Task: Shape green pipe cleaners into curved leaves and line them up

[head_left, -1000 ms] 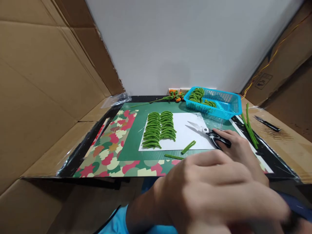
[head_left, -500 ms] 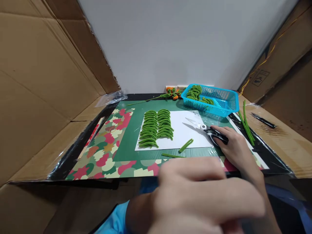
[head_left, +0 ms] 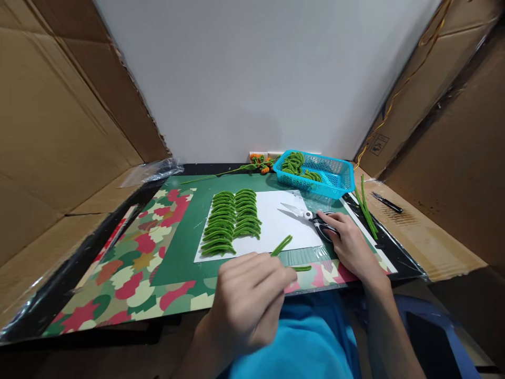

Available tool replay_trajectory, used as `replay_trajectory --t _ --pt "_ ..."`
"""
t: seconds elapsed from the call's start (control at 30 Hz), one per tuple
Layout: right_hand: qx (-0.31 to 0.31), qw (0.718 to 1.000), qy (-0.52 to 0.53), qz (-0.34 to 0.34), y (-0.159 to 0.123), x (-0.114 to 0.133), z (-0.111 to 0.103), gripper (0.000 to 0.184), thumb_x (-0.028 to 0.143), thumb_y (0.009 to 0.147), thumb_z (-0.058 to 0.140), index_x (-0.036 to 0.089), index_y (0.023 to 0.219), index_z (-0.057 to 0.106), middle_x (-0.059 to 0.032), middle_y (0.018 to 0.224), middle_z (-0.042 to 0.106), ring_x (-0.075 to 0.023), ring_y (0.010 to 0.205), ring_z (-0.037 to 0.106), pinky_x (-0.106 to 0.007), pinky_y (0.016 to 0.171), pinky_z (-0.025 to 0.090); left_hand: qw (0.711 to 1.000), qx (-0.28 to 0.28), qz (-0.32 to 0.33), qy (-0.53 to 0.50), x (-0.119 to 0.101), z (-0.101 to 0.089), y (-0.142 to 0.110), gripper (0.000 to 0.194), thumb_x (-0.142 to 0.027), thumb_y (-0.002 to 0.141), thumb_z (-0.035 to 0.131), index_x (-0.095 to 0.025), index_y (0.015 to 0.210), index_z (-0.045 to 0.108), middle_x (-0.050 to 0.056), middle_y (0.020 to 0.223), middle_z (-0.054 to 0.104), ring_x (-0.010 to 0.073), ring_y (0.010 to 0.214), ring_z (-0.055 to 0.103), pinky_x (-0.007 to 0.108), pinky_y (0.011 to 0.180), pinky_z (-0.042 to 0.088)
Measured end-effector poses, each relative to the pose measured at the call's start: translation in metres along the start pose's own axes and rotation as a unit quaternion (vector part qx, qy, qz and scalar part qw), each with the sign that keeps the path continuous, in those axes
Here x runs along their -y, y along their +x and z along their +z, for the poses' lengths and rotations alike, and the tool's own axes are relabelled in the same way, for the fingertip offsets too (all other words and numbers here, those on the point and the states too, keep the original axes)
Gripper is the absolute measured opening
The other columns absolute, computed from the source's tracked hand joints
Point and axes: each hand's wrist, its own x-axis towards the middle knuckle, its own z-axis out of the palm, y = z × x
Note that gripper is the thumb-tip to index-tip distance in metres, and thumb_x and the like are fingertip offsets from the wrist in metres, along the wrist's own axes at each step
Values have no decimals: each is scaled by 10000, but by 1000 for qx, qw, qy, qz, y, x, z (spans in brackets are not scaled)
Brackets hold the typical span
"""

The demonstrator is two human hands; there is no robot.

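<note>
My right hand (head_left: 351,242) is closed around the black handles of the scissors (head_left: 313,216), whose blades lie slightly apart over a white sheet of paper (head_left: 276,210). My left hand (head_left: 250,297) hovers at the table's front edge with its fingers curled in; whatever it may hold is hidden. Just beyond it lie a folded green pipe cleaner piece (head_left: 282,245) and a straight green piece (head_left: 302,268), partly covered by the hand. Two columns of curved green fuzzy pieces (head_left: 219,223) are laid out on the left part of the paper.
A blue plastic basket (head_left: 343,181) at the back holds more green pieces (head_left: 292,162). Orange flowers (head_left: 262,160) on a long green stem lie beside it. Long green stems (head_left: 366,210) and a black-handled tool (head_left: 389,202) are at right. Cardboard walls (head_left: 59,105) flank the table.
My left hand has dropped away from close before the camera to the table's front edge. The view has shifted, while my right hand stays on the scissors.
</note>
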Motion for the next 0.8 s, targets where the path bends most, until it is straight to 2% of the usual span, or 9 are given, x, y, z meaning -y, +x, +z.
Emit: replay_trajectory --t 0.03,0.07,0.13,0.23,0.4,0.5,0.57,0.7,0.8 --pt "6 1000 1 -2 0 -1 1 485 188 1039 470 263 1482 653 -125 1223 681 -317 1184 628 -469 1002 546 997 43 37 48 -2 5 26 250 -200 983 515 -251 988 759 70 838 734 247 763 685 382 687 512" --pt "11 1000 0 -5 0 -1 2 486 195 1051 456 267 1495 639 -124 1232 673 -315 1191 622 -471 1004 547 991 57 48 110 -3 9 47 274 -143 985 486 -239 1020 740 69 898 744 239 805 687 365 690 496" --pt "14 1000 -5 -11 0 -1 3 491 211 1077 415 281 1524 606 -124 1249 658 -313 1199 614 -478 1005 549 977 71 40 196 -3 17 68 276 -101 999 485 -229 1124 696 61 1002 745 233 889 688 345 706 485" --pt "5 1000 -17 -19 -2 2 6 490 235 1104 377 305 1549 572 -123 1248 645 -315 1208 606 -493 1015 547 963 89 13 253 3 24 65 201 -126 1034 529 -233 1152 651 54 1071 727 247 969 672 357 757 494" --pt "-4 998 -58 -7 -2 7 8 431 291 1119 392 269 1467 647 -135 1191 610 -312 1132 621 -471 953 567 963 92 -11 252 15 25 53 86 -213 1025 655 -235 1098 617 45 1091 686 264 998 641 378 807 492" --pt "-3 998 -63 -2 0 8 7 416 286 1121 392 257 1428 673 -130 1161 593 -294 1080 635 -448 920 579 963 115 -31 242 19 26 56 64 -190 1022 648 -229 1018 597 34 1053 662 250 956 632 370 786 478" --pt "-13 998 -58 -11 1 10 5 394 279 1114 422 263 1412 678 -127 1173 599 -302 1103 628 -473 964 569 966 124 -34 225 21 27 58 75 -175 1032 620 -228 986 592 28 1030 652 239 933 632 366 789 475" --pt "-25 998 11 -57 1 26 -4 332 296 1106 500 291 1377 691 -121 1290 606 -308 1236 598 -504 1086 522 974 131 -20 184 25 28 61 124 -175 1069 547 -229 974 604 20 996 661 225 905 647 362 808 483" --pt "43 987 116 -98 -1 44 -8 339 323 1094 576 309 1421 665 -109 1373 616 -270 1288 616 -427 1108 527 980 127 -5 156 25 26 61 145 -192 1086 521 -238 988 618 14 980 683 223 890 663 357 804 483"
